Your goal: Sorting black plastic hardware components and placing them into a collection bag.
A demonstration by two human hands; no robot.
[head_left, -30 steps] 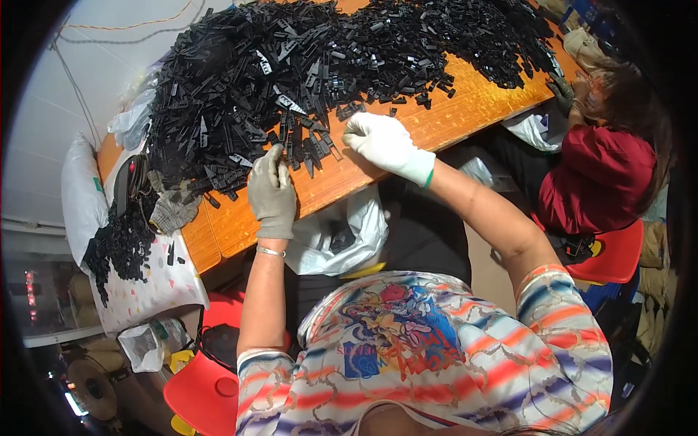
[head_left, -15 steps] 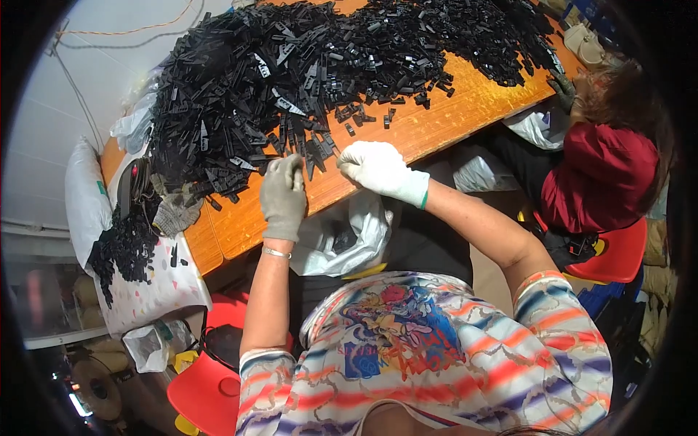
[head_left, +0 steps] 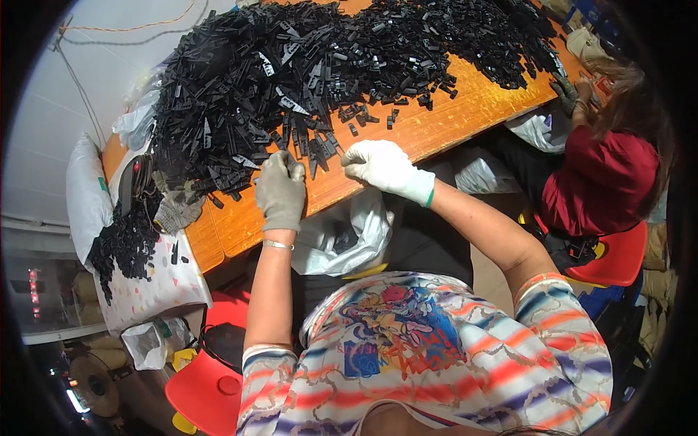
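Observation:
A large heap of black plastic pieces [head_left: 240, 94] covers the far side of the orange wooden table [head_left: 436, 131]. Just in front of its near edge is my left hand [head_left: 281, 192] in a grey glove, fingers curled closed near the tabletop. To its right, my right hand [head_left: 387, 168] wears a white glove, thumb and fingertips pinched together. Whatever either hand holds is too small or hidden by the gloves. Between the two hands lie several loose long pointed black pieces [head_left: 318, 154].
An open pale plastic bag [head_left: 349, 240] hangs below the table edge before me. At right a co-worker in a dark red top [head_left: 607, 174] sits on a red chair [head_left: 611, 254], gloved hand at the table. A patterned cloth [head_left: 160, 291] with black bits lies at left.
My left hand has shifted slightly left and turned a little. My right hand keeps its pinch, almost in place. The co-worker's hands and head have moved slightly.

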